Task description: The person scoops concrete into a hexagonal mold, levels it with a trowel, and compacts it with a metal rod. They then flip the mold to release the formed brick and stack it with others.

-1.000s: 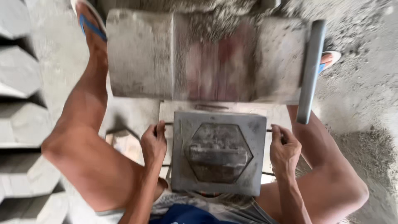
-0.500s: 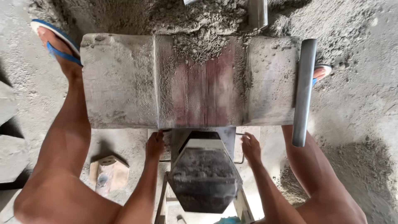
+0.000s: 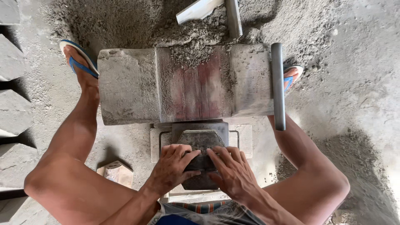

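A dark grey hexagonal mould piece point(image 3: 201, 141) sits in a square metal mould frame point(image 3: 242, 141) on the floor between my knees. My left hand point(image 3: 171, 168) lies over its left half, with the thumb hooked against its lower edge. My right hand point(image 3: 234, 171) covers the right half, fingers spread and pointing inward. The fingertips of both hands almost meet over the middle. The near part of the piece is hidden under my hands.
Beyond the mould stands a low cement-crusted bench point(image 3: 125, 87) with a reddish middle. A metal bar point(image 3: 278, 85) runs along its right end. A heap of damp cement mix point(image 3: 196, 35) and a metal blade point(image 3: 196, 10) lie behind. Grey pavers point(image 3: 12, 110) line the left; a small wooden block point(image 3: 117, 173) is nearby.
My hands have left the side handles of the mould plate, which was tilted up half a second ago. They now rest together on the hexagonal piece. The view has shifted towards the heap.
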